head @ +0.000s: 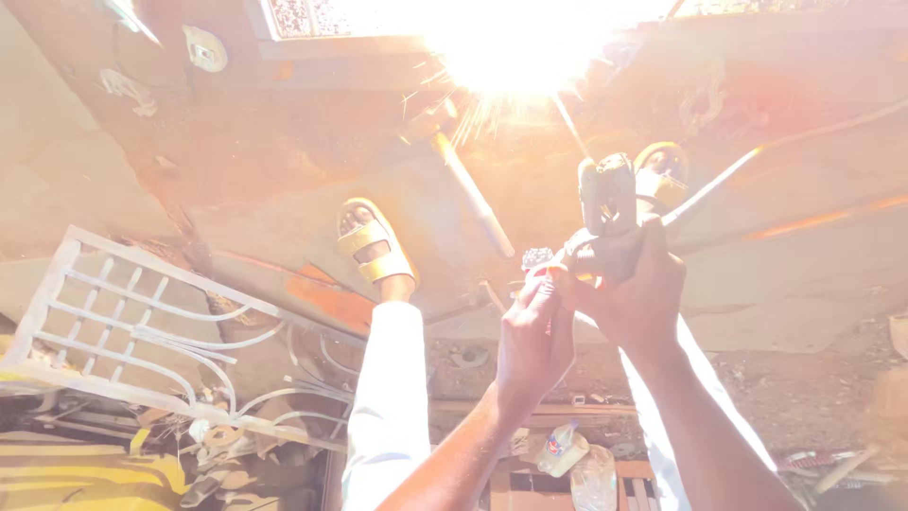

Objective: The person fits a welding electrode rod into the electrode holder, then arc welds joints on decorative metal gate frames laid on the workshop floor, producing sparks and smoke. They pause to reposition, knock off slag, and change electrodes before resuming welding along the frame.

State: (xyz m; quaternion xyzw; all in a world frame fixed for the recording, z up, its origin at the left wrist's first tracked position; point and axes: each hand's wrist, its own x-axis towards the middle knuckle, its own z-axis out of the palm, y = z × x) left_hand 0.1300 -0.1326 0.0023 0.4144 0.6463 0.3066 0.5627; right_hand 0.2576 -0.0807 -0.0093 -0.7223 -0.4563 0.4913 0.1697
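Note:
My right hand [636, 291] is shut around the body of a grey hand-held power tool [606, 201], held above the ground between my feet. A cable [757, 159] runs from the tool to the right. My left hand [532, 343] reaches up beside it, and its fingertips pinch a small round knobbly part [537, 256] at the tool's front end. Below are my white trouser legs [388, 397] and yellow sandals [375, 241]. Strong glare washes out the top middle.
A hammer [470, 194] lies on the reddish ground ahead of my feet. A white metal grille [142, 322] lies at the left, beside an orange metal piece [331, 298]. A plastic bottle [562, 447] and a clear bag [594, 478] lie near the bottom.

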